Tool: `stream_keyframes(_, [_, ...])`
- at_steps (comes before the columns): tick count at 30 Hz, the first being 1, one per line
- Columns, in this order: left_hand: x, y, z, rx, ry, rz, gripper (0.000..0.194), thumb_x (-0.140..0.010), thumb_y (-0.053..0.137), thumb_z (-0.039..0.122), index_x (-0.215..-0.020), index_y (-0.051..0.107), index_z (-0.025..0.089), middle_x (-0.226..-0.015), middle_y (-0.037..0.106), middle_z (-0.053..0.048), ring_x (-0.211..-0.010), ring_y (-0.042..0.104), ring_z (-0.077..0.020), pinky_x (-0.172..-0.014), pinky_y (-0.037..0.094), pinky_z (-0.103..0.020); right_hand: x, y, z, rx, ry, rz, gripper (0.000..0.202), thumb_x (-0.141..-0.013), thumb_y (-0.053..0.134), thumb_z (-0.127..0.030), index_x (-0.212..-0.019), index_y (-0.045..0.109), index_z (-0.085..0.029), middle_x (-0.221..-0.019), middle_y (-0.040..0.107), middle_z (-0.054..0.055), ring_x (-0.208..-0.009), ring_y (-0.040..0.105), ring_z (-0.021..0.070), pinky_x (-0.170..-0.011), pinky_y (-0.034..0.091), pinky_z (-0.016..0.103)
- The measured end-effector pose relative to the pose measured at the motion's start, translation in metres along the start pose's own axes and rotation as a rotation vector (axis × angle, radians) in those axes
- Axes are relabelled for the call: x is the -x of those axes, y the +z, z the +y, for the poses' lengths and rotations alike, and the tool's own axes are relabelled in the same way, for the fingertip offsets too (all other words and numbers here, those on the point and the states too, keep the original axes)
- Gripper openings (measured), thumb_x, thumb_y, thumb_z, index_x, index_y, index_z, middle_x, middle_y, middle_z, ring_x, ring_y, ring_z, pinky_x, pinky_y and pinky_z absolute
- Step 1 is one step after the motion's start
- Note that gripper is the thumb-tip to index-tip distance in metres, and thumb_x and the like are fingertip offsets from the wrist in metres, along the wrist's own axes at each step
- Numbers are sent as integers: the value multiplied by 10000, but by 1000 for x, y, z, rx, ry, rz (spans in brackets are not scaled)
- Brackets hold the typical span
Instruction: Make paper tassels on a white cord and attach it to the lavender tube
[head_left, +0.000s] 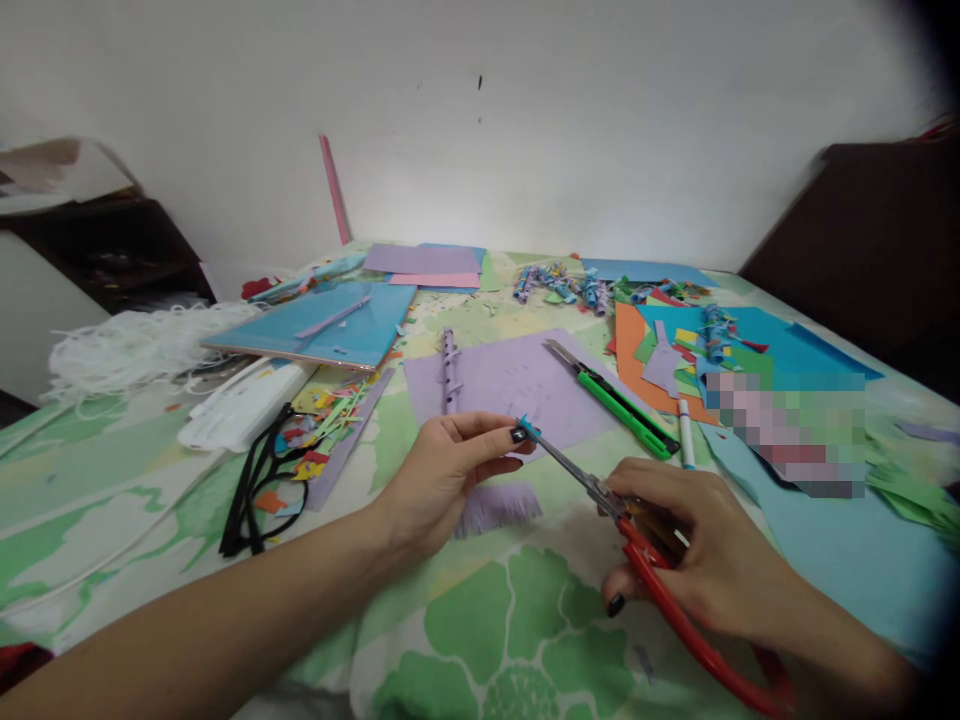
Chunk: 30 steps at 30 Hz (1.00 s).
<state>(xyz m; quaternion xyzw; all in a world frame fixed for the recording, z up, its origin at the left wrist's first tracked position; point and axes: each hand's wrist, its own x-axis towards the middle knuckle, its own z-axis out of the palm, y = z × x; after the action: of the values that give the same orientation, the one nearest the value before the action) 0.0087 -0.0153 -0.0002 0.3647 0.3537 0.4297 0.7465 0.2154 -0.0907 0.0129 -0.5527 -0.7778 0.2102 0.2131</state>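
Note:
Between the thumb and fingers of my left hand (457, 455) is a small blue piece of paper (526, 428). My right hand (697, 540) grips red-handled scissors (664, 590), whose blade tips reach the blue piece. Behind my hands lies a purple paper sheet (502, 370). On it are a narrow rolled purple paper tube (449, 370) with dark spots and a green utility knife (622, 405) with its blade out. A fringed purple paper strip (499, 508) sits just below my left hand, partly hidden by it.
Black glasses (262, 490) and paper scraps (322, 425) lie at left, near a blue board (322, 322) and white string (142, 350). At right are a marker (686, 435), orange paper (637, 355) and a pixelated item (795, 440). Curled paper pieces (577, 285) lie toward the wall.

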Motion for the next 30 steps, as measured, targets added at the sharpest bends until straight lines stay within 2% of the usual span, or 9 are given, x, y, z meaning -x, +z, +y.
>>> stream_keyframes(8, [-1, 0, 0, 7, -5, -5, 143, -639, 808, 168, -717, 706, 105, -766, 709, -53, -738, 664, -146, -706, 509, -251, -1, 1, -1, 24, 4, -4, 310, -666, 764, -333, -631, 491, -190, -596, 453, -36, -517, 362, 98, -475, 252, 247])
stream_keyframes(11, [-1, 0, 1, 8, -12, -15, 137, -651, 798, 161, -724, 701, 98, -769, 717, -60, -749, 674, -148, -715, 521, -242, -1, 0, -1, 3, 49, 3, 321, -644, 767, -329, -621, 477, -194, -584, 449, -38, -516, 374, 103, -472, 259, 244])
stream_keyframes(14, [-1, 0, 3, 13, -24, -29, 132, -662, 784, 151, -731, 686, 95, -819, 736, -87, -775, 688, -159, -726, 533, -238, 0, 0, 2, -153, 167, 24, 342, -641, 755, -357, -620, 450, -203, -556, 437, -45, -503, 406, 110, -454, 273, 239])
stream_keyframes(19, [2, 1, 6, 34, -67, -75, 169, -659, 770, 129, -734, 620, 121, -811, 746, -100, -745, 717, -194, -659, 558, -238, 2, -1, 11, -461, 321, -25, 293, -643, 734, -387, -767, 536, -209, -589, 501, -35, -489, 468, 119, -441, 291, 236])
stream_keyframes(24, [0, -1, 6, 18, -52, -86, 214, -641, 775, 116, -761, 599, 135, -697, 720, -54, -639, 704, -168, -568, 547, -203, 2, -3, 10, -588, 325, -96, 332, -617, 726, -424, -795, 551, -206, -548, 498, -36, -488, 505, 130, -453, 309, 234])
stream_keyframes(30, [-5, -4, 4, -74, 12, -40, 158, -662, 765, 153, -792, 692, 101, -702, 711, -65, -623, 679, -135, -594, 533, -192, 1, -6, 0, -671, 356, -164, 237, -591, 680, -260, -750, 514, -202, -593, 538, -41, -479, 527, 111, -483, 354, 225])
